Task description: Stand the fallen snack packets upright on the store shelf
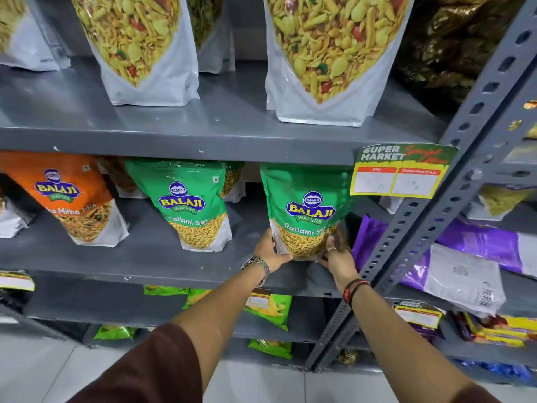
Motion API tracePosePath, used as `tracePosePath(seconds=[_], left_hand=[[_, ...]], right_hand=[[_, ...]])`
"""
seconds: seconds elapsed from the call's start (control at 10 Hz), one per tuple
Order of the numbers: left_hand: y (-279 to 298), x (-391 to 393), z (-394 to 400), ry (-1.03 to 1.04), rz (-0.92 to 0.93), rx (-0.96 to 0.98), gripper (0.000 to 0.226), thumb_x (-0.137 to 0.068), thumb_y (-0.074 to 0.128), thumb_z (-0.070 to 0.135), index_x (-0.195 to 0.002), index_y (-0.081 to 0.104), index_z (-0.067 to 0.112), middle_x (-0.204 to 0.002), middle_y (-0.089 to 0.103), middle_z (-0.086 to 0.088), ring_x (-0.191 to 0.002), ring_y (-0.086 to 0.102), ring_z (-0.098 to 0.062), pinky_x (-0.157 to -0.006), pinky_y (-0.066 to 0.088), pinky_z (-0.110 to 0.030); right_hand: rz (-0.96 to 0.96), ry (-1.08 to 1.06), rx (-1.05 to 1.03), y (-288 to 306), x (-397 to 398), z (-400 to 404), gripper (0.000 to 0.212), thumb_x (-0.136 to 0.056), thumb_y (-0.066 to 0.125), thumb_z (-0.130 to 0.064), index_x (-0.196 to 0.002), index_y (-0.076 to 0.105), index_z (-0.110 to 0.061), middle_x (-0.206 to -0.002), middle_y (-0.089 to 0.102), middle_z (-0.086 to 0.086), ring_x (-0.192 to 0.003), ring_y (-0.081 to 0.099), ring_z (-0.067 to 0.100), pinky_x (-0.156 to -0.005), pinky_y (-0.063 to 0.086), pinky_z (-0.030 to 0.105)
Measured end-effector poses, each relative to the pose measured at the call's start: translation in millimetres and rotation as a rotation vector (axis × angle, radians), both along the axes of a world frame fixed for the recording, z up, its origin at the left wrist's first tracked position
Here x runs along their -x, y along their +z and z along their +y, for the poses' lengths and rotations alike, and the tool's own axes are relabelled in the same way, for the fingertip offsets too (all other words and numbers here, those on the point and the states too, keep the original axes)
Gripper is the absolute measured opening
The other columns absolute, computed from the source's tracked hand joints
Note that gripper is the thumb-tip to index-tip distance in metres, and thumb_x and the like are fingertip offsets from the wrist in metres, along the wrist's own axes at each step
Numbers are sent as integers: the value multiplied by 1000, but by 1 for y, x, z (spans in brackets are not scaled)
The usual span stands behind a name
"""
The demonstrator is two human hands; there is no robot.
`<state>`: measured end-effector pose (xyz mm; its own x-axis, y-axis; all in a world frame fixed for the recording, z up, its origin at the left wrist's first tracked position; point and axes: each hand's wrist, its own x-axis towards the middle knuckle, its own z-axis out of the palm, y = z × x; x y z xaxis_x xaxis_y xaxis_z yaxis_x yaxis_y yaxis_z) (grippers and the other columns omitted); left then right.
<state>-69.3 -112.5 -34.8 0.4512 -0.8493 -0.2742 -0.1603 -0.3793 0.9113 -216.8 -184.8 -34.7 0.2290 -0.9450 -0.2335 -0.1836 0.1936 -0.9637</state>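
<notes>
Green Ratlami Sev packet point(305, 210) stands near the middle shelf's point(174, 260) front edge, right end, its base clasped by left hand point(271, 250) and right hand point(338, 257). Released unsettled, it could tip forward off the edge.

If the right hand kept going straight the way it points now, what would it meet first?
The right hand points up and into the shelf, already gripping the green snack packet at its lower right edge. Going on, it would press further into that packet first. The purple packet lies just to its right, probably outside that line, though depth is unclear.
</notes>
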Motion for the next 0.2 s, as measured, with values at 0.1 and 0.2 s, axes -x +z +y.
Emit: tracePosePath(seconds=[0.1,0.2], left_hand=[[4,0,4,-63,-38,-16,82,-70,75,10,-138,29,10,-141,46,-11,-132,43,-28,-108,40,-44],[7,2,15,47,-329,8,77,-76,68,18,-141,28,4,-144,37,-14,-133,40,-30,-108,36,-35]], right_hand=[[-32,1,-12,-1,-1,2,49,-98,35,-29,-145,26,-19,-148,38,14,-133,41,35,-109,37,52],[-71,-111,-129,-3,-1,8,44,-97,37,-29,-132,42,-3,-140,47,19,-128,45,36,-108,37,50]])
